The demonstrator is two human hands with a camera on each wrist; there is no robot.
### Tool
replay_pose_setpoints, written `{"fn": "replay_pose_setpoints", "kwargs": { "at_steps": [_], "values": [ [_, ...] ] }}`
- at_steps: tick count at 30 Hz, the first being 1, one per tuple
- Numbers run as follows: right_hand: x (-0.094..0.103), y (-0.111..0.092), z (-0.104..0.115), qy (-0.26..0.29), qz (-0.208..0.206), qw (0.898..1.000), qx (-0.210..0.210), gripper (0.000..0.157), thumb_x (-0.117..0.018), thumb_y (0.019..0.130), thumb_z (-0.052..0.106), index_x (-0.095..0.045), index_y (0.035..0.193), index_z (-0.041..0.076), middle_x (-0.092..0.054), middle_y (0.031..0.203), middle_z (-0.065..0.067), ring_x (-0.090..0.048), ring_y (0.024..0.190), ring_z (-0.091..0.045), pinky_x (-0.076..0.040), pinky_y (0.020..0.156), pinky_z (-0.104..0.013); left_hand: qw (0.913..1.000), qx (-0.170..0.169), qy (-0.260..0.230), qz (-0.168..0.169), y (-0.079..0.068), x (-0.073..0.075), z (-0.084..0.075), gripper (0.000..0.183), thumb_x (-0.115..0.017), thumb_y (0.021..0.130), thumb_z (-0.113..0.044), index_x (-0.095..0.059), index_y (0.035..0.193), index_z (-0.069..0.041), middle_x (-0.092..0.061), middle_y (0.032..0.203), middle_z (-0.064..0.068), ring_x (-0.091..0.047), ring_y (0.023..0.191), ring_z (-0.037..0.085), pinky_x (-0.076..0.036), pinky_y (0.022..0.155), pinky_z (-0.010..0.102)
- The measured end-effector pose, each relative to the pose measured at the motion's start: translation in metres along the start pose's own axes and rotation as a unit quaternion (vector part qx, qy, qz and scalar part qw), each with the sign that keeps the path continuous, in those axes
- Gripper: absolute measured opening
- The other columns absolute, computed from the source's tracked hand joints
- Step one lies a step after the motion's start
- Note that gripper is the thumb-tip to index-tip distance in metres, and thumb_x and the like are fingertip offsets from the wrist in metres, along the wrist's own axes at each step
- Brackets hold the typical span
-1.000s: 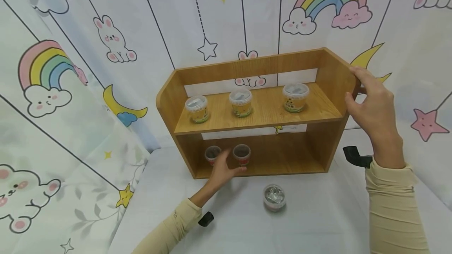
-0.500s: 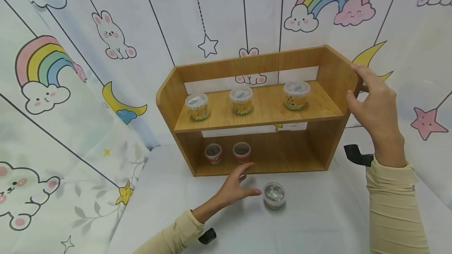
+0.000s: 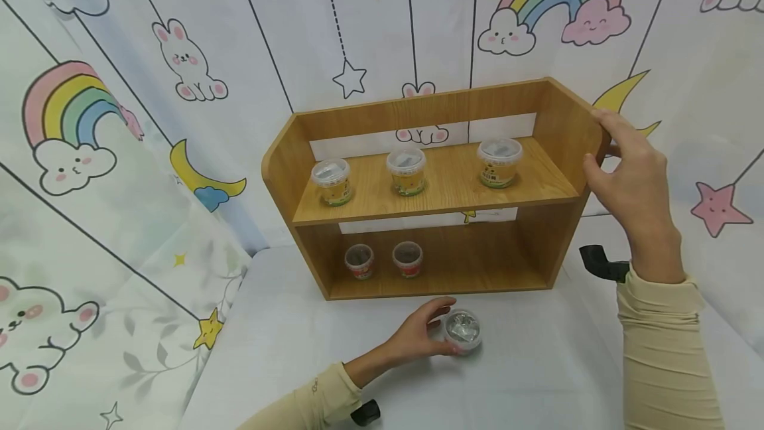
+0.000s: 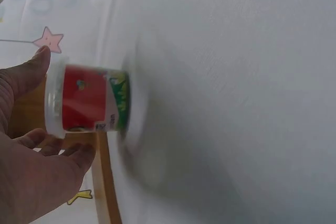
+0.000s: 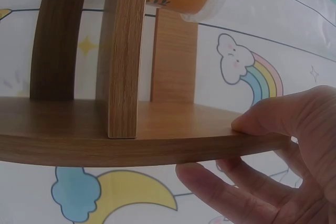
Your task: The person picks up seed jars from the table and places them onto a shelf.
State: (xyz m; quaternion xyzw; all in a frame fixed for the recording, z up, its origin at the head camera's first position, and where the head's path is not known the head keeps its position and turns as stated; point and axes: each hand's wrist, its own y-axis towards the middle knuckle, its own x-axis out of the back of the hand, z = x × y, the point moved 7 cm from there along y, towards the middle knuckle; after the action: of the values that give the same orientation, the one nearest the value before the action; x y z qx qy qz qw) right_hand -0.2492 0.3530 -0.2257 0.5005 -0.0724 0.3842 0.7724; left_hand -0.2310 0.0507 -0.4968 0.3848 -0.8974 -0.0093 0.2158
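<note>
A small lidded cup (image 3: 462, 330) stands on the white cloth in front of the wooden shelf (image 3: 442, 209). Its red and green side shows in the left wrist view, where the cup (image 4: 89, 98) looks slightly blurred. My left hand (image 3: 414, 337) is spread around its left side, thumb near the front of the rim and fingers behind; a gap shows between fingers and wall. At the shelf's right side panel, my right hand (image 3: 635, 178) grips the edge. In the right wrist view the thumb lies on the panel's inner face, the fingers (image 5: 226, 192) on the outer.
Two red-labelled cups (image 3: 408, 259) stand at the left of the lower shelf. Three yellow lidded cups (image 3: 407, 171) are spread along the upper shelf. A patterned curtain (image 3: 334, 25) hangs behind. The table's white cloth (image 3: 537, 363) extends in front.
My left hand has moved from the lower-shelf cups, right and toward me, to the cup on the cloth. My right hand has stayed on the side panel.
</note>
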Motion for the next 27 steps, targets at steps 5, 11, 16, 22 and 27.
{"fn": "replay_pose_setpoints", "kwargs": {
  "at_steps": [5, 11, 16, 22, 27],
  "values": [
    [-0.001, -0.001, -0.001, 0.002, 0.002, 1.000, -0.002, 0.064, -0.062, 0.092, 0.004, -0.044, 0.150, 0.027, -0.044, 0.150, 0.007, -0.053, 0.126, -0.033, -0.044, 0.102, -0.048, 0.9997, 0.018, -0.018, 0.003, 0.002, -0.010, 0.008, 0.084, -0.086, 0.076, -0.008, -0.041, 0.147, -0.007, -0.045, 0.147, 0.017, -0.044, 0.134, 0.017, -0.036, 0.109, 0.031],
    [0.000, 0.000, -0.001, 0.004, -0.002, 1.000, 0.000, 0.064, -0.063, 0.092, 0.004, -0.045, 0.149, 0.027, -0.045, 0.150, 0.008, -0.054, 0.125, -0.033, -0.044, 0.103, -0.043, 0.9998, 0.017, 0.001, -0.007, 0.005, -0.015, 0.009, 0.081, -0.086, 0.077, -0.011, -0.042, 0.146, -0.004, -0.048, 0.144, 0.015, -0.046, 0.130, 0.012, -0.036, 0.109, 0.029],
    [0.001, 0.001, -0.001, 0.003, -0.004, 1.000, 0.003, 0.064, -0.063, 0.092, 0.004, -0.045, 0.149, 0.027, -0.045, 0.150, 0.008, -0.054, 0.125, -0.034, -0.043, 0.104, -0.042, 0.9999, 0.007, 0.000, -0.014, 0.007, -0.015, 0.005, 0.077, -0.085, 0.078, -0.010, -0.045, 0.144, -0.004, -0.050, 0.142, 0.015, -0.048, 0.128, 0.014, -0.038, 0.107, 0.030],
    [0.001, 0.001, -0.001, 0.001, -0.003, 1.000, 0.002, 0.064, -0.063, 0.092, 0.004, -0.045, 0.149, 0.027, -0.045, 0.150, 0.008, -0.053, 0.126, -0.032, -0.044, 0.104, -0.042, 0.9996, 0.021, -0.011, -0.015, 0.016, -0.012, 0.004, 0.078, -0.085, 0.078, -0.011, -0.044, 0.145, -0.010, -0.050, 0.143, 0.011, -0.048, 0.128, 0.013, -0.038, 0.107, 0.029],
    [0.000, 0.000, -0.001, 0.001, -0.002, 1.000, -0.001, 0.064, -0.063, 0.092, 0.005, -0.045, 0.149, 0.027, -0.045, 0.150, 0.008, -0.053, 0.127, -0.031, -0.044, 0.103, -0.043, 0.9991, 0.025, -0.027, -0.022, 0.029, -0.006, 0.003, 0.077, -0.084, 0.079, -0.011, -0.044, 0.145, -0.012, -0.051, 0.140, 0.002, -0.049, 0.125, 0.009, -0.038, 0.107, 0.027]
  ]
}}
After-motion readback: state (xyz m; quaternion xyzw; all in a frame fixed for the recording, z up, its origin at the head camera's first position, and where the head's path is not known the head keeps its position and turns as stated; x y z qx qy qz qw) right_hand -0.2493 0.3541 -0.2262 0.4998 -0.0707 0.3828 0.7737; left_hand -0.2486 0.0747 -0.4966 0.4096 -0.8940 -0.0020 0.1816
